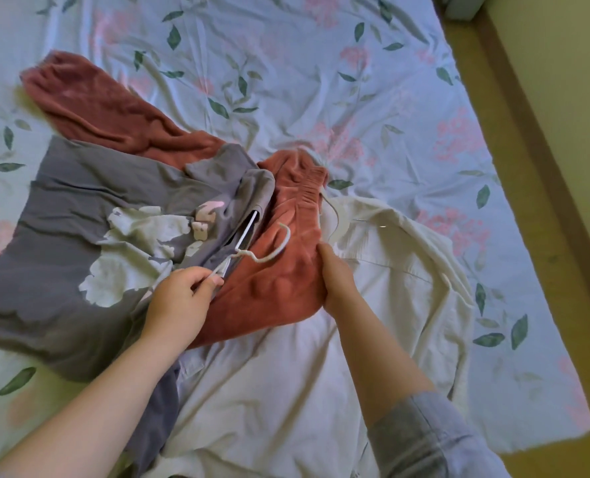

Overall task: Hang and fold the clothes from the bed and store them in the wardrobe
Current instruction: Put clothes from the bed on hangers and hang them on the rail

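We are pinching the light, stiff hanger [245, 232] near its neck with our left grip [179, 298] — our right grip [336, 281] is clutching the soft, floppy red trousers [279, 281].

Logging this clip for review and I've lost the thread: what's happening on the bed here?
A person is putting clothes on hangers. The left hand pinches a white hanger partly slid into the grey shirt, its hook lying on the red trousers. The right hand grips the trousers' edge beside a white shirt. All three garments lie on the floral sheet, none put away yet.
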{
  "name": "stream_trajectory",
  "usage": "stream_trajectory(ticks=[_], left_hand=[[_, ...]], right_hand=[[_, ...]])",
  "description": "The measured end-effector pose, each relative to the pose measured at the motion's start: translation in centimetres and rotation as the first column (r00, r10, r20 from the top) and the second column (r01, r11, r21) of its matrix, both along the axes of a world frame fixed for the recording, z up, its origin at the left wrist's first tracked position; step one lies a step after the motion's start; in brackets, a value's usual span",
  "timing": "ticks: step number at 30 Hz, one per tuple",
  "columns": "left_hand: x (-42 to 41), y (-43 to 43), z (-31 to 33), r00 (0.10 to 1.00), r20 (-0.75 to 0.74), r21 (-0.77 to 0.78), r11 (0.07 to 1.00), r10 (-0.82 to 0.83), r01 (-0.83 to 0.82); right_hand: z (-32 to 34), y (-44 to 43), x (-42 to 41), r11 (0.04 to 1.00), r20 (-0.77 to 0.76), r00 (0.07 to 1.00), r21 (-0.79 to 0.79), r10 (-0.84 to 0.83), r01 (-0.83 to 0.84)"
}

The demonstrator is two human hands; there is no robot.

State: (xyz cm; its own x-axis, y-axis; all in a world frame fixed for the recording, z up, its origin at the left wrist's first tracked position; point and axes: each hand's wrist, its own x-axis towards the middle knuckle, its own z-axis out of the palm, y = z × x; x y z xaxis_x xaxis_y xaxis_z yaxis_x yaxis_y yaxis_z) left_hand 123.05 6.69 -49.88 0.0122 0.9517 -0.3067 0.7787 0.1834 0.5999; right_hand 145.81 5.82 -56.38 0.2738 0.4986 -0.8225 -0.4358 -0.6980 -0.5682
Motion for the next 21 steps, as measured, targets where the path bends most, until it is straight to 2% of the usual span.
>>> stream_trajectory(ticks=[2, 6, 10, 14, 18, 21], left_hand=[[-0.3, 0.3, 1.6, 1.0, 0.009, 0.016, 1.0, 0.022, -0.022], [-0.8, 0.7, 5.6, 0.997, 0.07, 0.051, 0.999, 0.014, -0.018], [-0.8, 0.1, 11.4, 0.991, 0.125, 0.098, 0.994, -0.049, 0.037], [-1.9, -1.1, 18.0, 0.98, 0.191, 0.216, 0.976, -0.063, 0.021], [-4.4, -2.2, 25.3, 0.959, 0.282, 0.282, 0.958, -0.04, -0.043], [-6.8, -3.2, 31.0, 0.936, 0.352, 0.342, 0.934, -0.02, -0.108]], right_hand=[[1.7, 0.2, -0.6, 0.998, 0.035, 0.999, 0.053, 0.026, -0.028], [6.2, -1.5, -1.5, 0.981, 0.281, 0.958, 0.168, 0.051, -0.101], [12.4, -4.4, -3.5, 0.968, 0.311, 0.95, 0.244, -0.02, -0.06], [20.3, -6.1, -5.5, 0.948, 0.317, 0.948, 0.312, -0.038, -0.066], [29.9, -7.3, -7.0, 0.882, 0.387, 0.921, 0.446, -0.034, -0.155], [36.6, -8.3, -8.5, 0.797, 0.434, 0.9, 0.554, -0.029, -0.242]])
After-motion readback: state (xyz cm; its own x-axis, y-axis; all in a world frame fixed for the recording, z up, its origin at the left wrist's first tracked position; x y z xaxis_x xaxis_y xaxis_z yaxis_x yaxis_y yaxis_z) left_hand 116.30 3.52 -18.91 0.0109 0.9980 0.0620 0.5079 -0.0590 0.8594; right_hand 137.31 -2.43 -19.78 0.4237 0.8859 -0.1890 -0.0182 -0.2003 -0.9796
